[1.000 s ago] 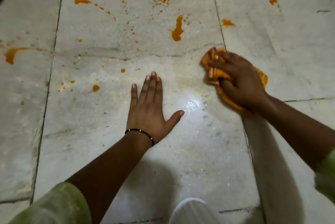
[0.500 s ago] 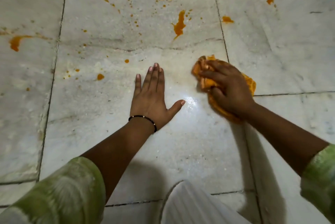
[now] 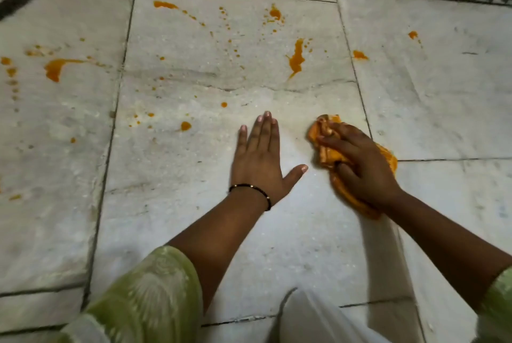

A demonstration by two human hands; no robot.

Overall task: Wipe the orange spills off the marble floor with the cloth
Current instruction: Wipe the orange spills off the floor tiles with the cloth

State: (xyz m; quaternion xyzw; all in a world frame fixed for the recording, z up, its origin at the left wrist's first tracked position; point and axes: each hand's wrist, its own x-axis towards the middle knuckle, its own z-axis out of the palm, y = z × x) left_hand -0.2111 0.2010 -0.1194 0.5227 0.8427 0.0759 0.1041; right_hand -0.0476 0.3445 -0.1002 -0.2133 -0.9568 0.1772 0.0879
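Wiping is best done with the marble floor braced by the left hand, which is laid flat, fingers straight and nearly together, thumb spread. The cloth is bunched under the right hand, whose fingers are curled over it. The long orange streak, well beyond those fingertips, is probably best taken next with firm pressure, then the small orange drop just ahead of the left fingertips.

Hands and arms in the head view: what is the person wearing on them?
Both forearms are bare. The left hand has a thin black bracelet at the wrist. The right hand shows no jewellery. Pale green patterned sleeves end near the elbows.
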